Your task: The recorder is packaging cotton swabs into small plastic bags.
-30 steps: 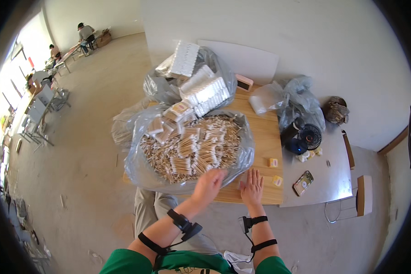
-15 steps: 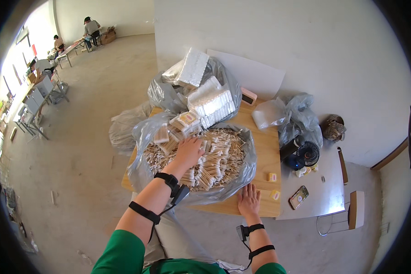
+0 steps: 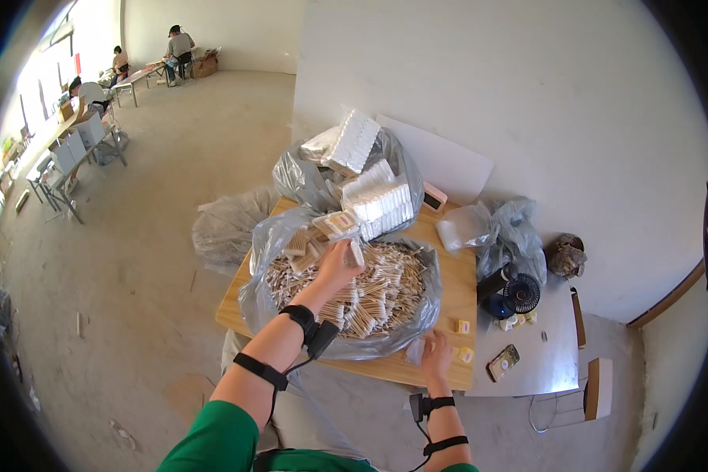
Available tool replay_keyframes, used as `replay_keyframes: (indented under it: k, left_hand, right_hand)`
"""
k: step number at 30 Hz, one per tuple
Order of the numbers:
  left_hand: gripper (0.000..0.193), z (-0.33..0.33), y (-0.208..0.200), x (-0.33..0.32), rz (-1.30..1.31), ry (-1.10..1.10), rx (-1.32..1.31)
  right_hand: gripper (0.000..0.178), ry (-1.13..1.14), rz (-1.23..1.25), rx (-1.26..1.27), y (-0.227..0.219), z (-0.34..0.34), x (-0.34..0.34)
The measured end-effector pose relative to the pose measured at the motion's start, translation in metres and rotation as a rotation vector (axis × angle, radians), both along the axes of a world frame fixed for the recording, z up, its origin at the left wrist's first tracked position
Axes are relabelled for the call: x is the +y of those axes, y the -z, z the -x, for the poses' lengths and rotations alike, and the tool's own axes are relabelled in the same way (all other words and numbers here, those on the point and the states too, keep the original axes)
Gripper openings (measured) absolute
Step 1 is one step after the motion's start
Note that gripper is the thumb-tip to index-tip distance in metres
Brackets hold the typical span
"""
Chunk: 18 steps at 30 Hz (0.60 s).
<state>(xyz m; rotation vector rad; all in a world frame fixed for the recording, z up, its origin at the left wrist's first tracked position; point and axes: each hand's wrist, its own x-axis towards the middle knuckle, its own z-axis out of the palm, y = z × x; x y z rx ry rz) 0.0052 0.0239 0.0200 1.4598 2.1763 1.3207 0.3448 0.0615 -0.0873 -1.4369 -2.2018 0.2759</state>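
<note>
My left hand (image 3: 337, 267) is closed round a small bundle of cotton swabs (image 3: 355, 254), just over the heap. Beneath it, a grey plastic bag (image 3: 253, 293) lies wide and holds a mass of loose cotton swabs (image 3: 385, 287), some in aligned bunches. By the table's near edge, my right hand (image 3: 436, 359) has its fingers curled at a small clear plastic bag (image 3: 414, 352), apparently pinching it. Yellow-labelled packs of swabs (image 3: 339, 223) rest on the heap's far side. Two small yellow-and-white labelled pieces (image 3: 464, 354) lie right of my right hand.
White packed stacks (image 3: 379, 203) fill a second grey bag (image 3: 291, 173) behind. On the wooden table (image 3: 240, 315) lies a pink-edged device (image 3: 434, 197). A side table (image 3: 554, 362) at right bears a phone (image 3: 503, 363) and a black fan (image 3: 521, 293). Other people work far left.
My left hand has lifted slightly from the heap with a bundle of swabs in it. My right hand, flat on the table before, is now curled at a clear bag. The view has shifted.
</note>
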Motion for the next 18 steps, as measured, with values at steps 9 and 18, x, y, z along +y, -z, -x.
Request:
replay_keyframes:
  k: [9, 18]
  left_hand:
    - [0.062, -0.045, -0.025, -0.051, -0.178, 0.112, 0.293]
    - [0.041, -0.043, -0.024, -0.097, -0.248, -0.112, 0.192]
  right_hand:
    - [0.022, -0.372, -0.204, 0.483, -0.135, 0.155, -0.052]
    - [0.007, -0.343, -0.157, 0.595, -0.129, 0.183, -0.068]
